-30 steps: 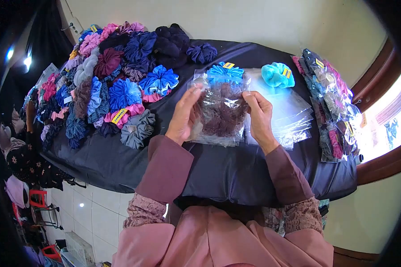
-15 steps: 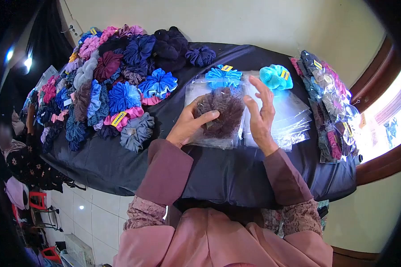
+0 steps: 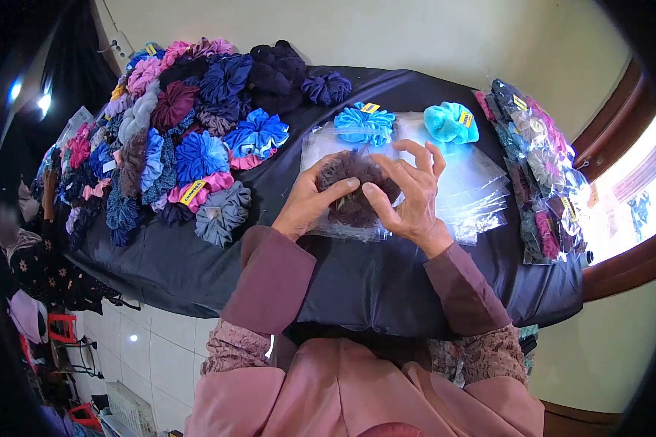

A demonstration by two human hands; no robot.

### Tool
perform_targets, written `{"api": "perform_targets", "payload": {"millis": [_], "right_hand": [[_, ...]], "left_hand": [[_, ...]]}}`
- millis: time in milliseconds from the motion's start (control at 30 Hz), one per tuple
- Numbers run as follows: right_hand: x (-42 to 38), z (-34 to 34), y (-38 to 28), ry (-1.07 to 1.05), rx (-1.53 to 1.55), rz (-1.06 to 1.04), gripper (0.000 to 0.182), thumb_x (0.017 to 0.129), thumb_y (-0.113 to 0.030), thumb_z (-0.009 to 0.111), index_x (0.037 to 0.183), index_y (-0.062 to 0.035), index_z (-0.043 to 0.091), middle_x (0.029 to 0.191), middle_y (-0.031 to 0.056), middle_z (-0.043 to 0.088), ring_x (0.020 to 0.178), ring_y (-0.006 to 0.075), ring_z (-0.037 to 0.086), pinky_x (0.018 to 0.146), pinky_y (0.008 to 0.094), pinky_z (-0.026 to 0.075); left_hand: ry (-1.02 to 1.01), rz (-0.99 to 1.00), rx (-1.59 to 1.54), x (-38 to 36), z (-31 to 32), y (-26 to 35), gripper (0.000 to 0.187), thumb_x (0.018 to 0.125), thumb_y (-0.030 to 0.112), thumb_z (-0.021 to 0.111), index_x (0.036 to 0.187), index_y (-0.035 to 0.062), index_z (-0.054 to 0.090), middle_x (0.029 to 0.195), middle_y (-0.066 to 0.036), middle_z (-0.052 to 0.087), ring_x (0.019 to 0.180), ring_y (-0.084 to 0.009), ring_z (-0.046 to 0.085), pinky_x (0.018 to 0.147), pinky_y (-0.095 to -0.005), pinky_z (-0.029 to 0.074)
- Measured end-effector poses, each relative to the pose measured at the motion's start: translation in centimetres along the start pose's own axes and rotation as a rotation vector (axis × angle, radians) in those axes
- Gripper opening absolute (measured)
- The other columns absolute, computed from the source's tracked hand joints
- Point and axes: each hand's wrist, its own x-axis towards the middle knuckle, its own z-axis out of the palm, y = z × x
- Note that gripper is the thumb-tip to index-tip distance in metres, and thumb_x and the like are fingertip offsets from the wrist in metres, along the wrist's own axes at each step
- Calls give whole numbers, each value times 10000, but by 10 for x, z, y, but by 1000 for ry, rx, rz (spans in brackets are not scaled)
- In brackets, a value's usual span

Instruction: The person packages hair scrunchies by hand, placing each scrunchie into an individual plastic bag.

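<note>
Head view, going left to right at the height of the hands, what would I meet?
Scrunchie pile, left hand, brown scrunchie, right hand, bagged scrunchies, window.

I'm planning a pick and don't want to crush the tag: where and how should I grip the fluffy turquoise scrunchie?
Probably pinch the plump left part of the fluffy turquoise scrunchie, coming down from above. Its yellow tag sits toward the right end, and the rounded top lies uncovered. The right hand is close on the near side, so avoid approaching there.
</note>
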Motion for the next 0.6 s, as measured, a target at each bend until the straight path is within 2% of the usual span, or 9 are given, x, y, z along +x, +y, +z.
{"api": "perform_targets", "payload": {"millis": [33,67,133,167,233,300,433,533,600], "right_hand": [[0,1,0,-4,4,-18,302,719,-298,667,906,-60,679,720,37,623,1058,239,510,1016,469,165],[0,1,0,-5,5,-17,302,719,-298,667,906,-60,679,720,37,623,1058,239,510,1016,469,165],[3,-1,-2,0,14,-25,195,716,-245,675,797,-68,677,723,33,625,1010,235,528,995,466,197],[3,1,0,0,15,-24,195,716,-245,675,797,-68,677,723,33,625,1010,235,528,995,466,197],[1,5,6,97,-31,3,94,718,-159,671,753,-72,667,721,29,625,965,228,541,957,440,247],[-1,9,12,147,-21,52,57,722,-127,666,743,-74,662,721,28,625,950,227,543,933,422,267],[-3,13,19,227,-26,164,30,740,-99,662,751,-72,662,759,21,631,928,225,545,881,383,301],[-2,14,20,239,-13,180,41,738,-107,665,757,-71,662,804,22,633,925,224,543,869,375,309],[-1,13,20,243,8,165,51,733,-114,669,757,-70,660,823,24,631,924,222,542,864,370,313]], "left_hand": [[1,-2,0,0,0,0,502,808,133,702,1255,21,500,1110,-59,598,1020,-135,557,923,-290,428],[-1,3,22,0,0,1,524,810,138,701,1271,19,482,1132,-59,586,1037,-135,548,931,-292,421],[-2,6,43,-1,0,1,547,812,143,700,1288,17,463,1153,-58,575,1054,-134,539,938,-294,414],[-3,33,3,0,1,0,591,811,147,701,1316,16,424,1189,-74,549,1075,-141,525,942,-298,410],[-4,59,-37,1,0,-2,635,811,151,702,1344,15,384,1224,-89,523,1096,-148,512,946,-302,406],[-66,-1,-57,3,-6,-2,720,801,154,711,1383,14,309,1266,-126,475,1125,-171,488,947,-319,405],[-88,-50,25,4,-12,-3,764,776,144,734,1390,17,297,1233,-140,491,1106,-188,500,940,-326,410],[-56,-92,27,5,-11,-6,786,753,118,750,1389,16,299,1192,-129,525,1092,-186,514,912,-322,430],[24,-19,35,5,-10,-5,775,734,89,760,1371,19,324,1149,-128,560,1053,-178,542,875,-310,455]]}}
